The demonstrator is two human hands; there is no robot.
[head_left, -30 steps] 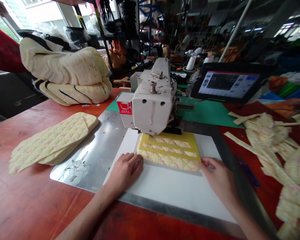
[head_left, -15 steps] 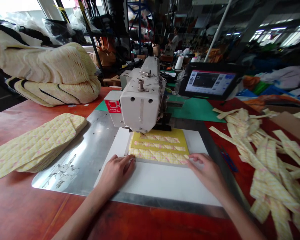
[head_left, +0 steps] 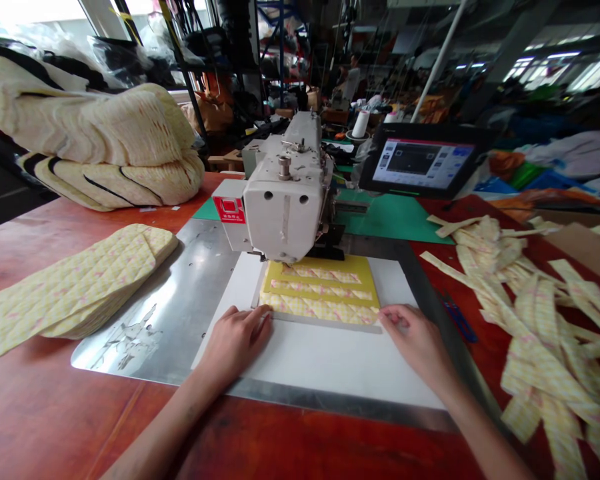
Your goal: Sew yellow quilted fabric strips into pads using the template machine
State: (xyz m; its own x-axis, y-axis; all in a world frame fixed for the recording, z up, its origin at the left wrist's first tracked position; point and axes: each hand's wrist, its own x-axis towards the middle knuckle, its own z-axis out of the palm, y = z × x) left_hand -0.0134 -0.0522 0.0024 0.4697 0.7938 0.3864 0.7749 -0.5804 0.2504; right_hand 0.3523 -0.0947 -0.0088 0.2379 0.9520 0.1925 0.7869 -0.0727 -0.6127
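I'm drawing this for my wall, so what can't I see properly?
Head view:
- Quilted fabric: partly covered by the yellow slotted template.
- Template's far edge: partly behind the sewing machine.
- Monitor: writing too small to read.
- Fabric strips: cut off by the right edge.
- Distant person: blurred.

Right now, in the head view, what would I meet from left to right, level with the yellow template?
Quilted stack, left-hand grip, yellow template over quilted fabric, right-hand grip, fabric strips.

The single head-worn camera faces forward and down across the desk [head_left: 40, 413]. Both hands [head_left: 234, 339] occupy the near foreground; the sewing machine [head_left: 283, 213] stands mid-range, near centre; shelving [head_left: 281, 50] lies farther back.
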